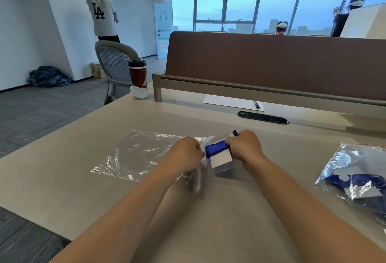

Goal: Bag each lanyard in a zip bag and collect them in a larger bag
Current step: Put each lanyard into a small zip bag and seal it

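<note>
Blue lanyard (216, 147) looks light and floppy, gripped bunched in right hand (244, 147); left hand (186, 155) pinches flimsy, slippery zip bag (197, 179) near its mouth, likely the best hold

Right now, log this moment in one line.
left hand: grips zip bag | right hand: grips lanyard | lanyard: not yet bagged

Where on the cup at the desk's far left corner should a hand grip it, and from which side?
Wrap the fingers round the red middle of the cup, coming in level from the side. It stands upright and tall. The lid and straw block a grip from above, and the white wrapping round its base looks loose.
</note>
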A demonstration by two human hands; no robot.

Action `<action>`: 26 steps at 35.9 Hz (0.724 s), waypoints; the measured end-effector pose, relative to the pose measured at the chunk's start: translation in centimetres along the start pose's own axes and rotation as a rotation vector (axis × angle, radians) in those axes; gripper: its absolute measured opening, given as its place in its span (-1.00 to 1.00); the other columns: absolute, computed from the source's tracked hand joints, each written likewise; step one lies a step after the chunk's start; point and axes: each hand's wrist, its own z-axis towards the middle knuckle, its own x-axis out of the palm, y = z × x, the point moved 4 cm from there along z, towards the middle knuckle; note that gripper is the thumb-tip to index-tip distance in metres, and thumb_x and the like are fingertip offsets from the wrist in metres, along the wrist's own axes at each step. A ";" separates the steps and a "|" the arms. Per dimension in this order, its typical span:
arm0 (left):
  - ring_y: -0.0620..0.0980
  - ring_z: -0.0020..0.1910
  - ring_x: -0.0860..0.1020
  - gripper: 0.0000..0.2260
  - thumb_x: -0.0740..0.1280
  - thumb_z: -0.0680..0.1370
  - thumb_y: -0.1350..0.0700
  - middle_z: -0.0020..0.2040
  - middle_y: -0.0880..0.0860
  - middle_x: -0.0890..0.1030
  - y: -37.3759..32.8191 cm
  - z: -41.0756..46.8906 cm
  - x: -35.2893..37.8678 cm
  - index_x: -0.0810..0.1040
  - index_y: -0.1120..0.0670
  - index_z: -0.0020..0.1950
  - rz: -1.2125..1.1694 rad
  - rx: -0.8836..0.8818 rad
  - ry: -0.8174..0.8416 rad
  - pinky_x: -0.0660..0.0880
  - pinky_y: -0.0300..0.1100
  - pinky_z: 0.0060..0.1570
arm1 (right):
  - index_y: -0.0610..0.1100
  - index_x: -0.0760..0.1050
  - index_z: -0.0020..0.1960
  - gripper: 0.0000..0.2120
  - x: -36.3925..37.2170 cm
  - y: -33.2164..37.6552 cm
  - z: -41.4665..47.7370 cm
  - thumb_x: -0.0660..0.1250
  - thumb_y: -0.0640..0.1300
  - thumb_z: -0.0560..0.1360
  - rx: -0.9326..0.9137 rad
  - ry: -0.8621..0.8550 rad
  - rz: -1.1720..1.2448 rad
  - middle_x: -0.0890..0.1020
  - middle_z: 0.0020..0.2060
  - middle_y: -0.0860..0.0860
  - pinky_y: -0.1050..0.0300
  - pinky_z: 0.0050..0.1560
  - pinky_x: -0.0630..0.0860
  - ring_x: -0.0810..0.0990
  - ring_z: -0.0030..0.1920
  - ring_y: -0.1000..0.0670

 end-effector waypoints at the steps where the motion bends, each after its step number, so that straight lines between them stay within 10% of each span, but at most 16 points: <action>1: 0.00 -0.29 0.48 -0.82 0.33 0.54 0.14 -0.30 0.03 0.55 -0.2 -0.2 -0.1 0.55 0.13 -0.25 -0.002 0.013 -0.001 0.35 -0.21 -0.36 | -0.20 0.49 -0.09 -0.92 -0.1 -0.1 0.1 0.35 -0.19 0.49 0.007 -0.005 0.000 0.60 -0.17 -0.11 0.11 -0.24 0.43 0.56 -0.19 -0.06; 26: 0.15 -0.37 0.67 -0.82 0.18 0.55 0.33 -0.28 0.22 0.68 -1.6 -1.9 0.9 0.55 0.21 -0.17 -0.232 -0.029 0.167 0.68 0.01 -0.20 | -0.24 0.48 -0.08 -0.91 -1.0 -0.7 0.0 0.33 -0.20 0.50 0.099 -0.031 0.131 0.56 -0.23 -0.12 0.10 -0.27 0.42 0.55 -0.21 -0.06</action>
